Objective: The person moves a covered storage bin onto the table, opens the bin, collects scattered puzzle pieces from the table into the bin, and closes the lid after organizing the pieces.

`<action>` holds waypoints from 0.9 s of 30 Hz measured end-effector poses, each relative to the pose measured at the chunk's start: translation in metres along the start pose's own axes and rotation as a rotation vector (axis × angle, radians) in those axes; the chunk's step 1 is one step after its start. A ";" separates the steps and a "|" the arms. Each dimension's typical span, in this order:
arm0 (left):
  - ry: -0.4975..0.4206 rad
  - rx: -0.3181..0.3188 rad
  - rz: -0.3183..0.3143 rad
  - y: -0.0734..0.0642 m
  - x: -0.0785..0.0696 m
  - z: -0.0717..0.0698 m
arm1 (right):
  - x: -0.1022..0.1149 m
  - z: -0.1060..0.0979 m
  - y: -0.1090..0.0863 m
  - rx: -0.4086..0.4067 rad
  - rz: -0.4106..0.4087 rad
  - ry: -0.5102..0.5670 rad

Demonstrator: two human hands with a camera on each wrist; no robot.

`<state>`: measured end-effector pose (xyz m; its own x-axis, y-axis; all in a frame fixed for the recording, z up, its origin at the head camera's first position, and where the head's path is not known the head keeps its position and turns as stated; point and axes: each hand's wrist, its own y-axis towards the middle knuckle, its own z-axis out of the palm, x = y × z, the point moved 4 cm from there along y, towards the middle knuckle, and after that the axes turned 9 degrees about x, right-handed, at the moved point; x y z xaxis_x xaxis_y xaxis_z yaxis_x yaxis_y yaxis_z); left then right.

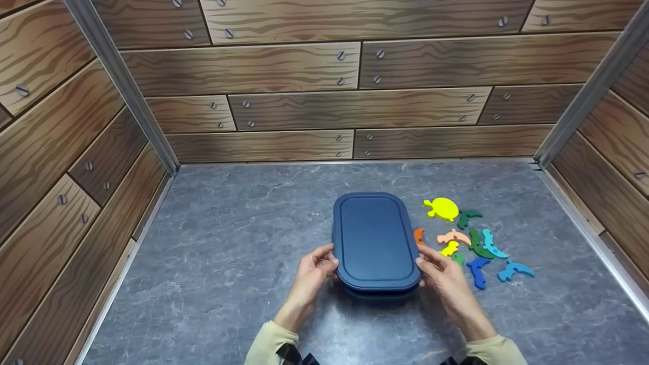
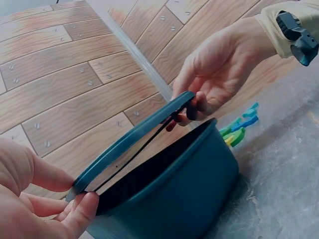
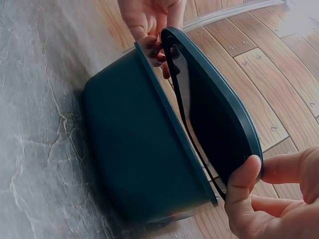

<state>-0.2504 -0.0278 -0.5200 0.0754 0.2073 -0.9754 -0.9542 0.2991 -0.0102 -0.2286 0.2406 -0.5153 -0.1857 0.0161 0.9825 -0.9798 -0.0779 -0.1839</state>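
Note:
A dark blue lid (image 1: 375,235) with rounded corners is held over a deep box (image 2: 189,184) of the same colour. My left hand (image 1: 313,279) pinches the lid's left edge near the front, thumb and fingers on opposite faces. On the right edge my right hand (image 1: 448,284) pinches it likewise. Both wrist views show a gap between the near part of the lid and the box rim (image 3: 164,109), with the lid's dark underside visible. Whether the far end touches the rim is hidden. The box stands on the grey table; its inside looks dark and its contents cannot be seen.
Right of the box lie several flat coloured animal-shaped pieces, among them a yellow turtle (image 1: 442,209), a dark blue piece (image 1: 477,272) and a light blue piece (image 1: 514,271). An orange piece (image 1: 419,236) is partly covered by the lid. Wood-patterned walls (image 1: 294,111) enclose the marbled grey table (image 1: 228,243).

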 end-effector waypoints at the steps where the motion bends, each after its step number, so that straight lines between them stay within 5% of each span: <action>1: 0.001 0.000 0.003 0.000 -0.001 -0.001 | 0.000 0.001 0.000 0.001 -0.002 0.001; 27: -0.009 -0.070 0.007 -0.007 -0.013 -0.034 | 0.006 0.039 0.007 0.067 -0.116 0.078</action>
<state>-0.2546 -0.0641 -0.5148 0.0712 0.2173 -0.9735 -0.9727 0.2314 -0.0195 -0.2339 0.2016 -0.5100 -0.0789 0.1058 0.9913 -0.9884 -0.1375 -0.0640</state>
